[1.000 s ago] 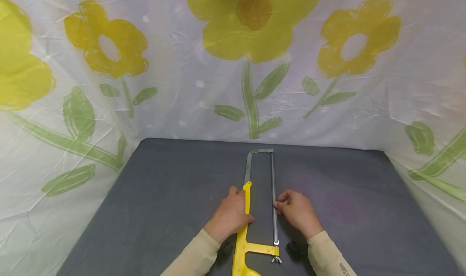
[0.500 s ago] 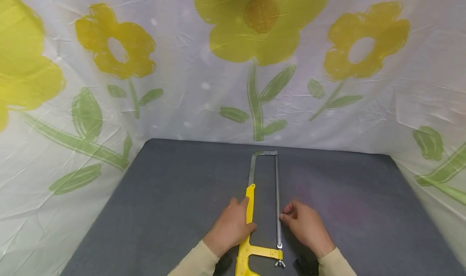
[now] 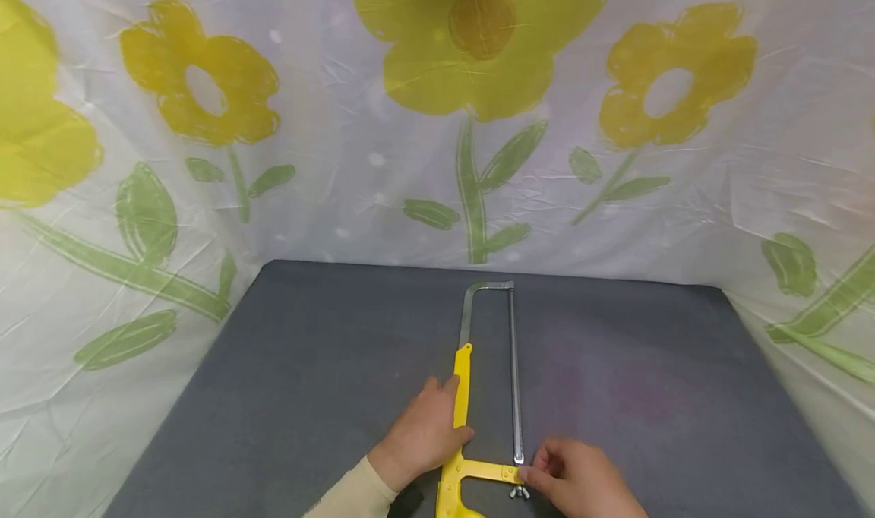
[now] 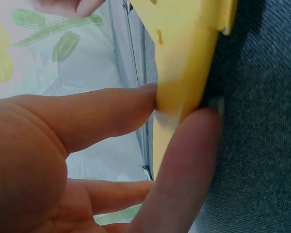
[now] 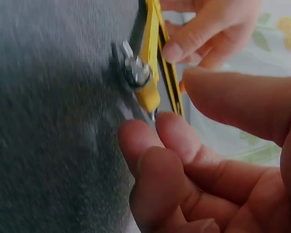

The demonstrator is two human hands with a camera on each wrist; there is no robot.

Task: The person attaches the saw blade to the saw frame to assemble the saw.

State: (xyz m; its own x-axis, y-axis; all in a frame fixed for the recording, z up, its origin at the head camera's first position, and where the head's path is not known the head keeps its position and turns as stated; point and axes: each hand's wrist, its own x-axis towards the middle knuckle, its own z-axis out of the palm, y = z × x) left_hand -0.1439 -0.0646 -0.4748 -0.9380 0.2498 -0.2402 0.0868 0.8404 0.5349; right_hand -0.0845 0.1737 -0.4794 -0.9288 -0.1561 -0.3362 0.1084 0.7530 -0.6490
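Observation:
A hacksaw (image 3: 462,396) with a yellow frame and silver front bow lies on the dark table, its far end pointing away. My left hand (image 3: 420,436) grips the yellow spine; in the left wrist view its thumb and fingers pinch the yellow frame (image 4: 182,73) from both sides. On the saw's right side runs the straight silver blade (image 3: 516,374). My right hand (image 3: 581,476) is at the near right corner, fingertips right by the yellow cross arm (image 3: 488,469) and just above the wing nut (image 3: 519,492). In the right wrist view its loosely bent fingers hold nothing near the wing nut (image 5: 137,73).
The dark grey table (image 3: 328,336) stretches out on both sides of the saw. A white curtain (image 3: 328,161) printed with yellow flowers stands along its back and sides.
My right hand has moved from beside the middle of the blade toward me, down to the wing nut end. The left hand keeps its grip on the hacksaw's spine.

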